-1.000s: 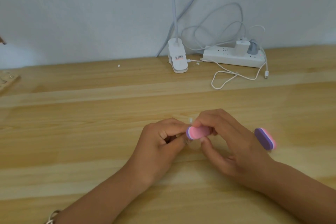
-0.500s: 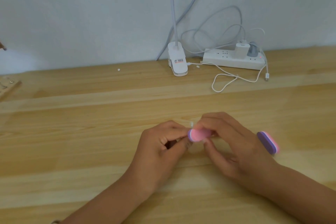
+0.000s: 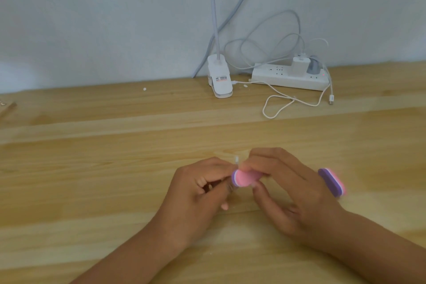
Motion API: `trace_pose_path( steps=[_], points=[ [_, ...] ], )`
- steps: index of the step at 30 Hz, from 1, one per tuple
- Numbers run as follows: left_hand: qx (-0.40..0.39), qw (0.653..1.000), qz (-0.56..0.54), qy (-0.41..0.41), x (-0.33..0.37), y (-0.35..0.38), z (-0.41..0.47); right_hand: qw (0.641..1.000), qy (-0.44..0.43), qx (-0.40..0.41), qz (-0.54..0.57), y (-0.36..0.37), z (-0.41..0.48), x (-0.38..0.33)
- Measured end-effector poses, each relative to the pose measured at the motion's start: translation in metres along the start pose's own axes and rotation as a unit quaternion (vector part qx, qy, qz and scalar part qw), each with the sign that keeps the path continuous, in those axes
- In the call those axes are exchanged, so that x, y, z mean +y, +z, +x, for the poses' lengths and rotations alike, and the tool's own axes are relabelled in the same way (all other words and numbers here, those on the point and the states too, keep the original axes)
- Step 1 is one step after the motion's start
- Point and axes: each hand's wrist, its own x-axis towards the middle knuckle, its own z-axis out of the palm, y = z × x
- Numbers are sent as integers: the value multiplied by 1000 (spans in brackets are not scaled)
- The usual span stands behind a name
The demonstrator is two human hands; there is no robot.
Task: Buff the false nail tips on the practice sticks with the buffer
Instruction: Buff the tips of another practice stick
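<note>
Both hands meet just above the desk (image 3: 92,187): the right hand (image 3: 292,193) pinches a pink-and-purple buffer (image 3: 244,178) between thumb and fingers, while the left hand (image 3: 198,193) is curled shut around a thin clear practice stick (image 3: 236,159), whose tip pokes up beside the buffer; the nail tip itself is too blurred to make out. A second buffer (image 3: 332,181) lies on the pale wood just right of the right hand. Farther back, against the grey wall, sit a white lamp clip (image 3: 220,79), a power strip (image 3: 290,77) and loose white cables (image 3: 283,105).
</note>
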Motion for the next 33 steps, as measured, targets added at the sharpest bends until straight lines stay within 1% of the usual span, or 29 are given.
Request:
trace_pose_path(
  steps=[4, 7, 11, 13, 17, 18, 20, 21, 24, 25, 27, 29, 31, 32, 33],
  points=[
    [2, 1000, 12, -3, 0, -1, -1, 1000, 15, 2, 19, -1, 0, 0],
    [-1, 1000, 13, -7, 2, -1, -1, 1000, 9, 0, -3, 0, 0, 1],
    [6, 1000, -15, -20, 4, 1, -2, 993, 74, 69, -61, -3, 5, 9],
    [-5, 999, -29, -36, 6, 2, -1, 993, 66, 80, -50, -3, 5, 7],
    [-21, 998, -15, -52, 6, 1, -1, 999, -34, 10, -10, 2, -2, -1],
    [-19, 998, -11, -55, 6, 1, -1, 999, -31, 0, -11, 2, -2, 0],
    [-14, 997, -26, -65, 8, 0, -1, 1000, 7, 4, -11, 1, 0, 3],
    [-14, 997, -30, -67, 8, 0, 0, 1000, 13, 5, -9, 1, 1, 3],
    [-22, 998, -11, -50, 9, 1, 0, 999, -38, -12, -23, 2, -1, 0],
    [-21, 998, -11, -49, 9, 1, -1, 999, -41, -13, -24, 1, -1, 1],
    [-17, 998, -24, -54, 9, 1, -1, 1000, -16, -8, -11, -2, 0, 3],
    [-23, 999, -15, -45, 9, 2, -1, 1000, -21, -13, 3, -2, 1, 3],
    [-27, 999, 2, -37, 9, 2, 0, 998, -51, -22, -11, 1, -1, 2],
    [-23, 999, 1, -45, 8, 2, 0, 998, -47, -21, -22, 1, -1, 5],
    [-19, 998, -10, -56, 7, 2, 0, 999, -25, -15, -32, -1, 1, 9]
  ],
)
